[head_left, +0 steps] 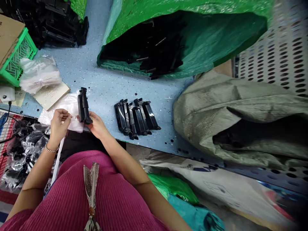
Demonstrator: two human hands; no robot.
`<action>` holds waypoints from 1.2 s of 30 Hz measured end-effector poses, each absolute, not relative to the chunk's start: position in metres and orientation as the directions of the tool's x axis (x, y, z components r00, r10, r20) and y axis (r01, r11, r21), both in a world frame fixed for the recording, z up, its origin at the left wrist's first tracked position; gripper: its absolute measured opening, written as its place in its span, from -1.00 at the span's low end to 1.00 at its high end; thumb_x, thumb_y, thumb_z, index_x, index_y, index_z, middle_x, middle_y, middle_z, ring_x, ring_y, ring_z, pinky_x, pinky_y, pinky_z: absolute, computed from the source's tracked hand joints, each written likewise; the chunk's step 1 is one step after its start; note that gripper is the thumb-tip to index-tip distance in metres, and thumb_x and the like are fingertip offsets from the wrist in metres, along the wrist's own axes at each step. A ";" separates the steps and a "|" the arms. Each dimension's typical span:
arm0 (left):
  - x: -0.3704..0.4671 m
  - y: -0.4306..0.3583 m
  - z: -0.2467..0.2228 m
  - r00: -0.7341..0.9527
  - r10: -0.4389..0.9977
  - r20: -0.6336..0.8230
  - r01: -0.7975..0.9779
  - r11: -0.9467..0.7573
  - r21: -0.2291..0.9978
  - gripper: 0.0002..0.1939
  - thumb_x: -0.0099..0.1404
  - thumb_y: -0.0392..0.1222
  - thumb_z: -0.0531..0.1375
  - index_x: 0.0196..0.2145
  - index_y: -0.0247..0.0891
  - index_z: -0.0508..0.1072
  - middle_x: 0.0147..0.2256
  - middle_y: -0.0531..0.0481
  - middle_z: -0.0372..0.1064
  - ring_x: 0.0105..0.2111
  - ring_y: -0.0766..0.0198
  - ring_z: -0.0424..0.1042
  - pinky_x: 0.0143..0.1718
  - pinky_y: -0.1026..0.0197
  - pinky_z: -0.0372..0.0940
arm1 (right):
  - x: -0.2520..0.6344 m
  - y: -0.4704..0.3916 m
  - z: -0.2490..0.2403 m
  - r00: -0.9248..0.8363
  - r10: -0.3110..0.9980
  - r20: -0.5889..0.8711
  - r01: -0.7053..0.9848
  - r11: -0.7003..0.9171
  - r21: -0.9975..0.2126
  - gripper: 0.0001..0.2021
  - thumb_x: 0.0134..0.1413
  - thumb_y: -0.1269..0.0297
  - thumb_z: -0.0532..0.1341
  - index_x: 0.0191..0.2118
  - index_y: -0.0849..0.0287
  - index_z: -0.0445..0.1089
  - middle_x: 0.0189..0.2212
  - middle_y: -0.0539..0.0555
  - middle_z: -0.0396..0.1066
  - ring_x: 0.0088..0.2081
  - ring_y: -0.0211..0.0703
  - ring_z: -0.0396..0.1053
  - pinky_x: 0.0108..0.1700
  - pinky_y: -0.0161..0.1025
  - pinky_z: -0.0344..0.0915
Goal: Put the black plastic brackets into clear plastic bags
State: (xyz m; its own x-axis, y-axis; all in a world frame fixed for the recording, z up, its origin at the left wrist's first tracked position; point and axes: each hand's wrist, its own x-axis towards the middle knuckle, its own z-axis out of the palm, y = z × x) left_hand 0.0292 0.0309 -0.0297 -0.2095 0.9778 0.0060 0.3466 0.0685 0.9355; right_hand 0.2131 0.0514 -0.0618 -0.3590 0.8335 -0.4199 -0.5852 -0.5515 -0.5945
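My right hand (96,125) is closed round the lower end of a long black plastic part (83,106), which stands nearly upright in the view. With fingers pinched together, my left hand (60,124) grips the edge of a clear plastic bag (72,104) just left of that part. The bag lies over more thin clear bags at the table's near edge, and I cannot tell where one bag ends. To the right, a row of several similar black plastic parts (136,118) lies side by side on the blue speckled table (98,83).
A green sack (192,61) full of black parts lies open at the back. At right sits a grey-green sack (204,106). Bundled clear bags (40,75), a green basket (26,48) and a black pile (57,27) occupy the left. Bagged black parts (26,150) lie below.
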 end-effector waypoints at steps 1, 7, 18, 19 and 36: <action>0.024 0.030 -0.023 -0.243 0.968 0.067 0.344 0.021 0.939 -0.72 0.25 -0.26 0.31 -0.12 -0.18 0.34 -0.30 0.04 0.45 -0.30 0.30 0.49 -0.22 0.22 0.37 | 0.211 0.052 -0.065 -0.355 0.830 -0.431 -0.583 -0.557 -0.592 -0.75 -0.03 0.18 0.43 -0.24 0.11 0.44 -0.30 0.01 0.62 -0.17 -0.09 0.58 -0.13 -0.20 0.50; 0.018 0.028 -0.001 0.009 0.982 0.188 0.669 -0.145 0.729 -0.88 0.33 -0.26 0.20 -0.25 -0.21 0.56 -0.15 -0.08 0.42 -0.19 0.23 0.47 -0.11 0.15 0.40 | 0.208 0.052 -0.065 -0.346 0.828 -0.441 -0.574 -0.558 -0.599 -0.73 -0.03 0.14 0.43 -0.23 0.11 0.45 -0.33 0.00 0.60 -0.24 -0.15 0.55 -0.19 -0.25 0.46; 0.006 0.041 -0.002 0.098 0.990 0.103 0.760 -0.141 0.634 -0.49 0.29 -0.41 0.14 0.18 -0.26 0.50 0.13 -0.21 0.44 -0.02 0.12 0.53 0.04 0.07 0.47 | 0.256 0.010 -0.045 -0.722 0.600 -0.344 -0.491 -0.796 -0.355 -0.66 -0.01 0.05 0.40 -0.21 0.17 0.44 -0.44 0.05 0.52 -0.53 -0.23 0.40 -0.63 -0.38 0.27; 0.003 0.040 -0.002 0.108 0.989 0.104 0.773 -0.150 0.617 -0.43 0.27 -0.43 0.14 0.23 -0.27 0.45 0.17 -0.24 0.40 0.00 0.11 0.52 0.05 0.06 0.48 | 0.254 0.006 -0.049 -0.753 0.554 -0.355 -0.472 -0.831 -0.294 -0.70 0.01 0.09 0.40 -0.23 0.17 0.43 -0.46 0.04 0.51 -0.53 -0.26 0.40 -0.64 -0.42 0.25; -0.020 -0.054 0.052 0.527 0.838 -0.142 0.682 -0.317 0.659 -0.54 0.40 -0.13 0.24 0.23 0.10 0.44 0.07 -0.09 0.53 0.06 0.06 0.55 0.09 0.04 0.48 | 0.258 -0.001 -0.003 -0.638 0.764 -0.094 0.009 -0.115 -0.993 -0.75 0.33 0.18 0.21 0.04 -0.03 0.54 -0.13 0.04 0.55 -0.10 -0.05 0.47 0.09 0.01 0.38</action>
State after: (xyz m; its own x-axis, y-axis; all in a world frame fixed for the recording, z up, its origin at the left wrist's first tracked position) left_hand -0.0204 -0.0537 0.0522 0.5267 0.8382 -0.1417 0.6818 -0.3171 0.6592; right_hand 0.2582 -0.0005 -0.0034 -0.6384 0.7639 -0.0943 0.0094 -0.1148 -0.9933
